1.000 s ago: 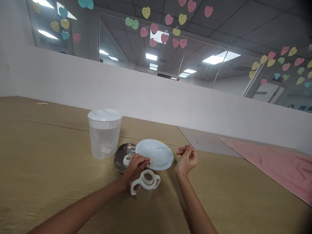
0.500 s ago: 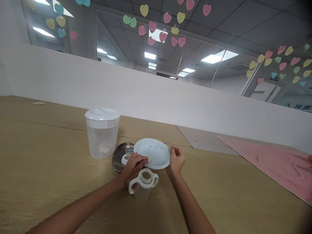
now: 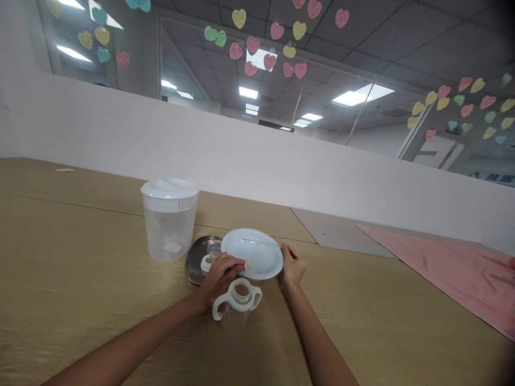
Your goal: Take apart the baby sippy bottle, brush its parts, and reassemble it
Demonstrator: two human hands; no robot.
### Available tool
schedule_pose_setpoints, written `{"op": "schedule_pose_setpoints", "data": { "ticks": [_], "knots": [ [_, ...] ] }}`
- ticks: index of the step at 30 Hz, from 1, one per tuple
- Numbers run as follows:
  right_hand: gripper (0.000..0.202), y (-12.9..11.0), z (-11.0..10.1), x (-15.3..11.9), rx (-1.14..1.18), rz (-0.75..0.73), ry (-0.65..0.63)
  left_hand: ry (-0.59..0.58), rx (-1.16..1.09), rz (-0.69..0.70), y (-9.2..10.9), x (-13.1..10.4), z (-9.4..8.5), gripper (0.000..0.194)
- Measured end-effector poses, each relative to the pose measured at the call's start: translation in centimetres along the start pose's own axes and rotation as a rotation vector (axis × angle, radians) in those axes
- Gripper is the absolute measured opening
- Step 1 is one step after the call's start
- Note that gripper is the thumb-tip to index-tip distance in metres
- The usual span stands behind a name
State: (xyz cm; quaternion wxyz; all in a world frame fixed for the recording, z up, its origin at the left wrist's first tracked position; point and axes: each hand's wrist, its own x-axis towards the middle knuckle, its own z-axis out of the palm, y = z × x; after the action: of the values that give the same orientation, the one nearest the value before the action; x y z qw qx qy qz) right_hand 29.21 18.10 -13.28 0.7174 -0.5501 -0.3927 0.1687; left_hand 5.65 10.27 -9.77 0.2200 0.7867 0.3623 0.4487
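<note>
Over the front edge of a white oval dish, my left hand pinches a small clear round piece, whose exact kind I cannot make out. At the dish's right rim, my right hand is closed with its fingertips on a thin rod that reaches left across the dish. Just in front of my left hand stands a clear baby bottle, upright and uncapped, with two white handles. A metal tray beside the dish holds a white-collared bottle teat, partly hidden by my left hand.
A translucent bucket with a white lid stands behind and left of the tray. A pink cloth lies on the right side of the wooden table. A low white wall with glass above closes off the back.
The thin rod has shifted slightly, its far end a little more to the left. The dish's right rim sits slightly farther right. My left hand has hardly moved.
</note>
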Motion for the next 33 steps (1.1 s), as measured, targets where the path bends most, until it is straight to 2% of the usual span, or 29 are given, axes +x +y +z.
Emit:
{"op": "schedule_pose_setpoints", "data": {
  "ticks": [9, 22, 28, 33],
  "knots": [
    [0.038, -1.1, -0.1, -0.3, -0.046, 0.042, 0.032, 0.007, -0.006, 0.025, 0.1, 0.0, 0.0, 0.034],
    [0.047, -0.6, 0.1, -0.1, -0.047, 0.057, 0.015, -0.003, -0.005, -0.028, 0.5, 0.0, -0.3, 0.032],
    [0.045, -1.7, -0.1, -0.6, -0.143, -0.024, 0.006, -0.013, -0.022, -0.047, 0.7, 0.0, -0.3, 0.031],
    [0.040, -3.9, -0.5, -1.3, -0.291, -0.188, 0.019, 0.014, -0.018, -0.045, 0.1, 0.1, -0.1, 0.032]
  ]
}}
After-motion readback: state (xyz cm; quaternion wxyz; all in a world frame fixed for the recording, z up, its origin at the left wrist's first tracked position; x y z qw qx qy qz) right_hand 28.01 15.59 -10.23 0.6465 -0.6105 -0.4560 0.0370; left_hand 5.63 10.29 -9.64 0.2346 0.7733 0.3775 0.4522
